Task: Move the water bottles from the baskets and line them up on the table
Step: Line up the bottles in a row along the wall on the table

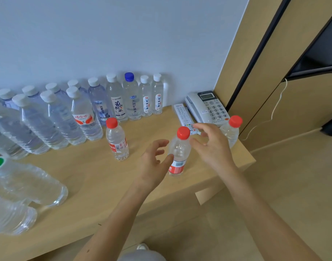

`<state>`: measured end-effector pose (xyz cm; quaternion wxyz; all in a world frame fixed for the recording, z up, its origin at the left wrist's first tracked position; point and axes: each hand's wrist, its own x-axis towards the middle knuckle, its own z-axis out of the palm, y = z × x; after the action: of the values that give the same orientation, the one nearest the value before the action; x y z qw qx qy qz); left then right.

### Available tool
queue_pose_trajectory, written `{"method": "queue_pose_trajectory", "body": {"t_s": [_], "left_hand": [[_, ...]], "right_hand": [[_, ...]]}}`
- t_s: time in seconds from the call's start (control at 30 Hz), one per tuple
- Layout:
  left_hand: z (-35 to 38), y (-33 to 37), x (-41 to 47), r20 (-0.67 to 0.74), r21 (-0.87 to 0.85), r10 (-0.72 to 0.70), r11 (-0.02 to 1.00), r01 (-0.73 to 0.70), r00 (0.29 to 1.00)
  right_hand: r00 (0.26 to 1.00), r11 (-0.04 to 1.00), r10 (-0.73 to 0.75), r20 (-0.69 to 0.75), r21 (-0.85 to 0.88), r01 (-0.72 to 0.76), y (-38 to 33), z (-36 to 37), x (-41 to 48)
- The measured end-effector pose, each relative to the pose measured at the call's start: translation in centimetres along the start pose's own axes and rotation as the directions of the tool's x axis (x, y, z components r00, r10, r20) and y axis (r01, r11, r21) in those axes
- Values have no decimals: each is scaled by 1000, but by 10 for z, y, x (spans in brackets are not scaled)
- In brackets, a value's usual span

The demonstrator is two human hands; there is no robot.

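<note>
A small red-capped water bottle point(179, 150) stands upright on the wooden table point(97, 172) between my two hands. My left hand point(154, 160) is beside it with relaxed, spread fingers, the thumb tip touching its side. My right hand point(213, 146) hovers just right of the bottle, fingers loosely open and holding nothing. A second red-capped bottle point(117, 141) stands to the left, and a third point(232, 130) shows behind my right hand near the table's right edge. Several white-capped bottles and a blue-capped bottle point(130, 96) stand in rows along the wall.
A grey desk phone point(208, 107) and a white remote point(184, 116) lie at the table's back right corner. Large clear bottles point(29, 183) crowd the left front of the table. The table's right edge drops off just past the third bottle. No basket is in view.
</note>
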<state>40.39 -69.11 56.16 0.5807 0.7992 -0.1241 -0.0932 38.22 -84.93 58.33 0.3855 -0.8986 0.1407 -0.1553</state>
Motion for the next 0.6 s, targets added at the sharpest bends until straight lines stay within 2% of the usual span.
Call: {"method": "queue_pose_trajectory", "body": {"t_s": [0.13, 0.23, 0.3, 0.43, 0.53, 0.6], "left_hand": [[3, 35, 18, 31, 2, 175, 985, -175, 984], [18, 58, 28, 116, -76, 193, 980, -185, 974], [34, 66, 30, 167, -110, 196, 978, -179, 966], [74, 63, 35, 206, -47, 166, 986, -159, 964], [102, 52, 41, 200, 40, 94, 994, -104, 975], [117, 46, 43, 185, 85, 57, 994, -74, 981]], "right_hand": [[991, 1000, -7, -132, -24, 4, 11, -10, 12], [951, 980, -117, -287, -186, 65, 22, -27, 18], [935, 965, -135, -327, -257, 49, 32, -41, 20], [982, 970, 5, -188, -237, -50, 58, -66, 33], [1000, 967, 13, -23, -254, -19, 74, -74, 48], [999, 958, -11, 31, -287, 19, 83, -75, 57]]}}
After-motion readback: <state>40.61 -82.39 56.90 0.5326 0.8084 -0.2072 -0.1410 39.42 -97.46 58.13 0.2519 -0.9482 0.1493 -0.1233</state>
